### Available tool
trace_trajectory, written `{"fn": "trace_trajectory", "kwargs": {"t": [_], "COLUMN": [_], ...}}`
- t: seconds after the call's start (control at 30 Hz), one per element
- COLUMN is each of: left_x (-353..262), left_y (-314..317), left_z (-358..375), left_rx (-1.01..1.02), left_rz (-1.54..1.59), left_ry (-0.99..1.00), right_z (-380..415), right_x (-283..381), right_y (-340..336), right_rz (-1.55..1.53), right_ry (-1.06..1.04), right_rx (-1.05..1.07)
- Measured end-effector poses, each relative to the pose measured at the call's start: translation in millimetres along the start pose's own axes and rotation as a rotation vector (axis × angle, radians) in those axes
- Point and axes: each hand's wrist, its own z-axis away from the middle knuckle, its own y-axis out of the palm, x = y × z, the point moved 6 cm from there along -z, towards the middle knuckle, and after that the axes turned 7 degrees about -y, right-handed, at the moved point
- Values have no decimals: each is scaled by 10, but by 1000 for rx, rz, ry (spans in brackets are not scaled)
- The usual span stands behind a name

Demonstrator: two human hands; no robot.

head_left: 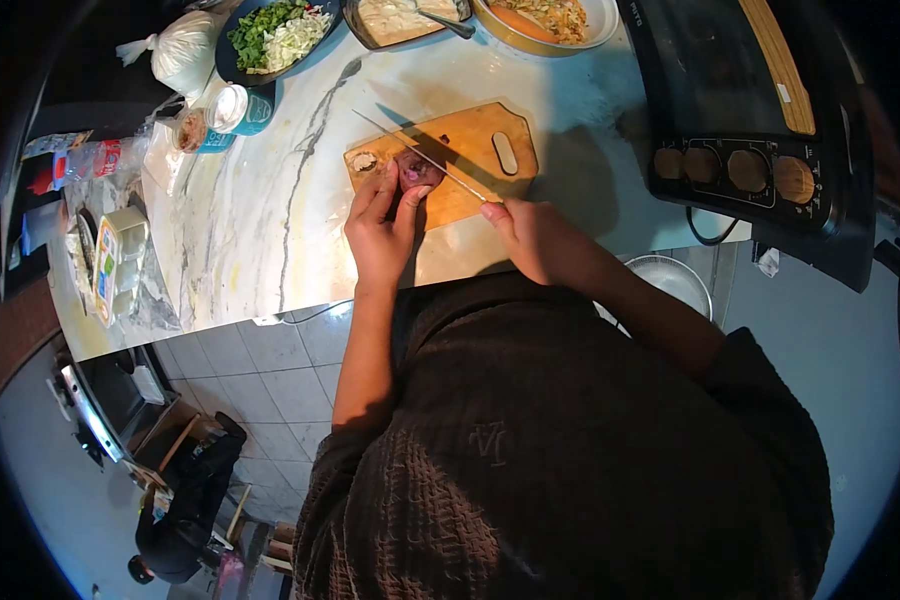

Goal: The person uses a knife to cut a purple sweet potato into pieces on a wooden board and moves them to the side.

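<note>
A wooden cutting board (460, 207) with a slot handle lies near the front edge of the marble-patterned counter. On it sits a purple, rounded vegetable that looks like a red onion (417, 172). My left hand (378, 228) pinches the onion from the near left side, thumb and fingers around it. In my right hand (545, 240) is a knife (402, 145), held by the handle, its long thin blade slanting up to the left across the top of the onion. A small pale brown piece (364, 160) is at the board's left end, and a dark scrap (444, 138) lies beyond the blade.
Behind the board stand a plate of chopped greens (270, 35), a tray of pale mixture (400, 25) with a spoon, and a bowl of shredded food (560, 25). Jars (240, 108) and an egg carton (122, 262) are left; an oven (740, 120) stands right. A person (185, 510) is lower left.
</note>
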Motion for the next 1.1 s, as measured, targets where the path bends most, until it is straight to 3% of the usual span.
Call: {"fn": "trace_trajectory", "kwargs": {"t": [0.23,0.4,1.03,1.1], "left_x": [3,8,35,30], "left_y": [32,27,90,54], "left_z": [22,18,114,90], "left_rx": [-16,-51,-55,-61], "left_rz": [29,38,26,31], "left_ry": [-3,18,63,88], "right_z": [-8,-139,-66,-77], "right_x": [-46,2,-28,-16], "right_y": [41,65,107,123], "right_rz": [0,-41,-95,-132], "right_ry": [10,-93,-18,-100], "right_rx": [7,25,64,-15]}}
